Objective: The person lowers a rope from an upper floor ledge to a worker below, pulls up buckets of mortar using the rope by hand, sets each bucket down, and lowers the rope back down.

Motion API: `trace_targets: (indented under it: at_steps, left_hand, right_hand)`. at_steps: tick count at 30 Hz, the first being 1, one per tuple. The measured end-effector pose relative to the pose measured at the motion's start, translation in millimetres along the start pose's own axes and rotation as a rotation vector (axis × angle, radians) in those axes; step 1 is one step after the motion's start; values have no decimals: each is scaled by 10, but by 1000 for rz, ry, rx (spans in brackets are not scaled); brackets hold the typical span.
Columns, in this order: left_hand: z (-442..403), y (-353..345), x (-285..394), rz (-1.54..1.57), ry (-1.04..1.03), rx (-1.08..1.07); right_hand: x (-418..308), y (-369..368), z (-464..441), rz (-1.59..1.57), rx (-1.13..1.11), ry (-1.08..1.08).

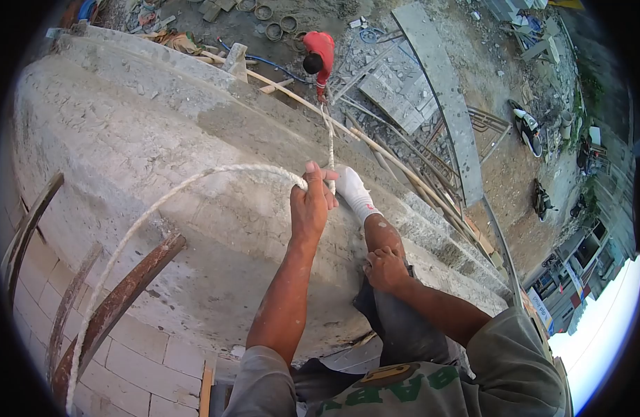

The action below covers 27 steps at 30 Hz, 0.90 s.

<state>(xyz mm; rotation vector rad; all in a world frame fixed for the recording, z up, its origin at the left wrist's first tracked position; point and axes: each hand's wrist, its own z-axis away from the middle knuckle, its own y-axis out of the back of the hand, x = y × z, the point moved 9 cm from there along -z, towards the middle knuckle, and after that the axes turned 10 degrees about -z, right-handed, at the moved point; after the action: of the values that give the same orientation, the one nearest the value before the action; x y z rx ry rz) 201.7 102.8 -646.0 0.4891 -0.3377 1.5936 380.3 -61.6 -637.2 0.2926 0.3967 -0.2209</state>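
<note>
My left hand is closed round a pale twisted rope near the middle of the view. On one side the rope arches left and hangs down past a rusty metal bar. On the other it runs down to a person in red below, whose hand is at it. With bent fingers, my right hand grips my bare lower leg, just above the dark trouser cloth. My foot, in a white sock, rests on the rough concrete ledge, just right of the rope.
Rusty bars stick out at the left over a block wall. Bamboo poles run along beyond the ledge's edge. Far below lie a long grey slab, rubble, round buckets and a parked motorbike.
</note>
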Motion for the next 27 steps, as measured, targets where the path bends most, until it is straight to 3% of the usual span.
trace_targets:
  at_steps: [8, 16, 18, 22, 27]
  left_hand:
    - [-164, -20, -425, -31, -34, 91]
    - [-1, 83, -609, 74, 104, 73]
    - [123, 57, -647, 96, 148, 73]
    - [397, 13, -636, 227, 171, 45]
    - [693, -111, -639, 464, 253, -106]
  right_hand:
    - [11, 23, -1, -27, 11, -1]
    - [297, 5, -447, -72, 46, 31]
    - [465, 213, -748, -191, 153, -161]
    - [284, 589, -1529, -262, 467, 59]
    - [-372, 1033, -2212, -264, 566, 324]
